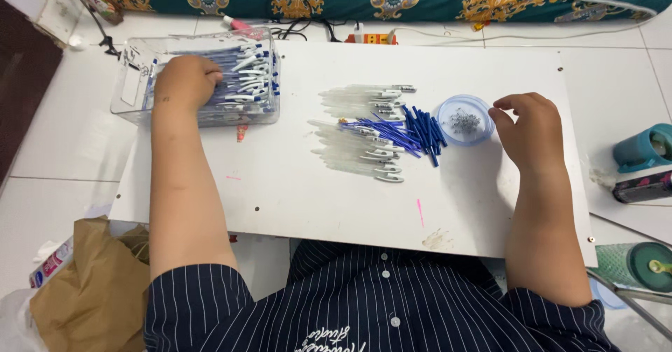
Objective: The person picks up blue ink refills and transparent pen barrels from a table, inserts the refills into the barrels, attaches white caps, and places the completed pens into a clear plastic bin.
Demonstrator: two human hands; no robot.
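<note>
Pen assembly, depositing step: finished pens (241, 79) are released by the left hand (183, 79), fingers curled into the clear bin (133, 89), while the right hand (526, 129), fingers loosely spread and empty, is held beside the spring dish (465, 120); a fresh barrel (357, 157) is likely to be required next

Left hand (185, 80) reaches far forward, fingers curled down; right hand (528, 131) hovers, fingers loosely bent, forearm upright.

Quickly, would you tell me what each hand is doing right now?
Left hand: curled inside the clear box on the finished pens; grasp cannot be told.
Right hand: loosely open, empty, beside the small dish.
</note>
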